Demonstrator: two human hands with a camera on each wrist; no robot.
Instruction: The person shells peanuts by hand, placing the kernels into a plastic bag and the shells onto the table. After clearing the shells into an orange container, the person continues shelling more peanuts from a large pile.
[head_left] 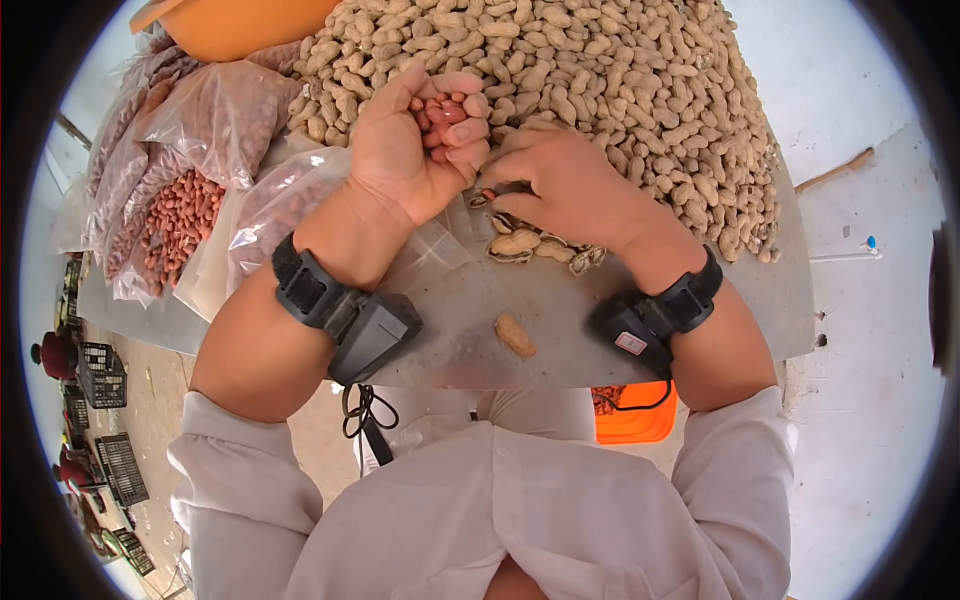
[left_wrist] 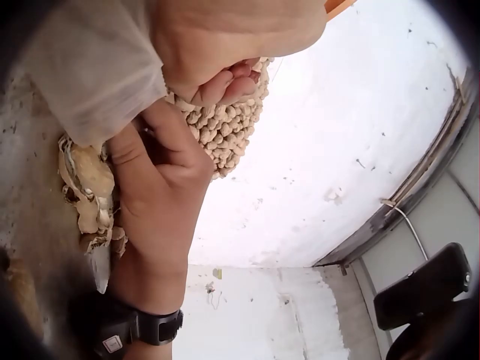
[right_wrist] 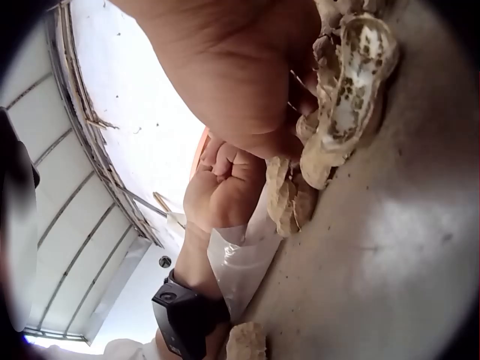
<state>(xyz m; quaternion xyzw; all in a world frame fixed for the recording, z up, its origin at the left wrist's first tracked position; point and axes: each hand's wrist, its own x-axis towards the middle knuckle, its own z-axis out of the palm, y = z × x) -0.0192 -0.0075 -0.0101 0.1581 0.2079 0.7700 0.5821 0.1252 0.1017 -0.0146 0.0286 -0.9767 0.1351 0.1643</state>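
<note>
My left hand point(head_left: 405, 150) is palm up with fingers curled round several shelled red peanuts point(head_left: 440, 118). Close beside it on the right, my right hand point(head_left: 570, 185) is palm down, pinching a peanut shell point(head_left: 482, 199) between thumb and finger; its other fingertips are hidden. Opened shells point(head_left: 530, 245) lie on the table just below that hand. In the right wrist view, an opened half shell point(right_wrist: 360, 82) with a pale inside lies beside the right hand point(right_wrist: 232, 75). The left wrist view has the left hand point(left_wrist: 240, 37) above the right hand point(left_wrist: 161, 195).
A large heap of unshelled peanuts point(head_left: 620, 90) covers the back of the table point(head_left: 450, 340). At left are plastic bags point(head_left: 215, 120) with red peanuts point(head_left: 180, 225) and an orange basin point(head_left: 235, 25). One peanut point(head_left: 515, 335) lies near the front edge; an orange container point(head_left: 640, 425) is below.
</note>
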